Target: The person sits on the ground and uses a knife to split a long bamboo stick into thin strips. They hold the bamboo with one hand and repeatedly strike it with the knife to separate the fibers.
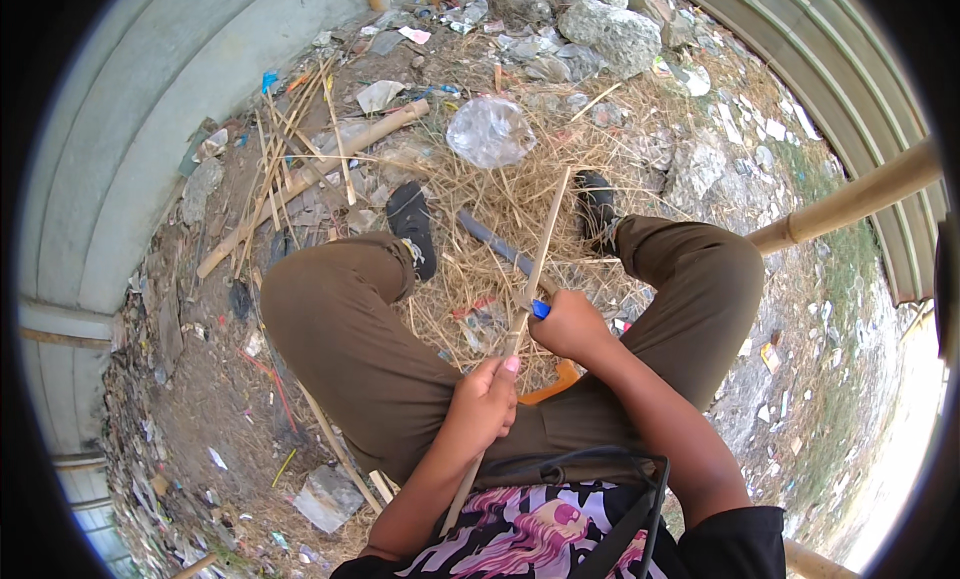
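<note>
A long, pale bamboo strip (547, 229) runs slantwise between my legs, from near my right shoe back to my shirt. My left hand (484, 404) is closed round its lower part, thumb on top. Higher up, my right hand (570, 329) grips a small knife with a blue handle (541, 309). Its short blade lies against the strip; most of the handle is hidden in my fist. Behind the strip, a grey, blade-like bar (492, 241) lies on the straw. An orange curved handle (555, 381) shows below my hands, the rest of it hidden.
Thin bamboo strips (285, 149) lie piled at the far left across a thick bamboo pole (350, 144). A clear plastic bag (490, 132) rests on straw ahead. Rocks (612, 34) lie beyond. A bamboo pole (850, 201) juts in at right; a grey wall (120, 129) stands left.
</note>
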Motion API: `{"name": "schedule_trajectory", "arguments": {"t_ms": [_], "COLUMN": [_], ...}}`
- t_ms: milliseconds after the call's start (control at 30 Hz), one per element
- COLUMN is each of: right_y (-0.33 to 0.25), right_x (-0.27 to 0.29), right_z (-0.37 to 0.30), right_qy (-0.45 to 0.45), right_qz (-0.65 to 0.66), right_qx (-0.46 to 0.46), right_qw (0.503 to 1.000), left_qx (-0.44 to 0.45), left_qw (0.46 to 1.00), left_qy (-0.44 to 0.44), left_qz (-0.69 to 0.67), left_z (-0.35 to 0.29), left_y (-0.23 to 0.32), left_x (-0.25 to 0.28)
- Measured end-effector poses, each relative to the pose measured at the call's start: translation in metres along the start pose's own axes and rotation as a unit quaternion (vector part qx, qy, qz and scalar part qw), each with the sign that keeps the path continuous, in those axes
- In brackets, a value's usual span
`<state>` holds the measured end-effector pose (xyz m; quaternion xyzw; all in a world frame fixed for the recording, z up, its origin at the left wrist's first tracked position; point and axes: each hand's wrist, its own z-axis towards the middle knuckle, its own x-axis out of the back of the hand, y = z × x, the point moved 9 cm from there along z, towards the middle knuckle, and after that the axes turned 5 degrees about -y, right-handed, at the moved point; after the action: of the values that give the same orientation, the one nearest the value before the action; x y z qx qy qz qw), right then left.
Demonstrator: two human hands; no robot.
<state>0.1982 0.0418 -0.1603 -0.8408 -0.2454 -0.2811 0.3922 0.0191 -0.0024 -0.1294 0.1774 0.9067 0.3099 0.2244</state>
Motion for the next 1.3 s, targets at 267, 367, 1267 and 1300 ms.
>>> {"name": "schedule_trajectory", "arguments": {"t_ms": [267,367,1267,1300], "right_y": [0.040,-0.001,0.030,0.032], "right_x": [0.075,0.053,0.061,0.071], "right_z": [0.041,0.016,0.036,0.035], "right_qy": [0.152,0.120,0.104,0.129], "right_qz": [0.150,0.113,0.090,0.103], "right_qx": [-0.113,-0.017,-0.102,-0.112], "right_qw": [0.971,0.986,0.985,0.980], "left_qx": [0.011,0.002,0.013,0.014], "left_qw": [0.998,0.996,0.999,0.998], "left_qy": [-0.054,-0.055,-0.048,-0.055], "left_qz": [-0.032,-0.071,-0.006,-0.022], "left_z": [-0.017,-0.011,-0.014,-0.014], "left_y": [-0.001,0.001,0.002,0.003], "left_x": [-0.010,-0.003,-0.010,-0.009]}}
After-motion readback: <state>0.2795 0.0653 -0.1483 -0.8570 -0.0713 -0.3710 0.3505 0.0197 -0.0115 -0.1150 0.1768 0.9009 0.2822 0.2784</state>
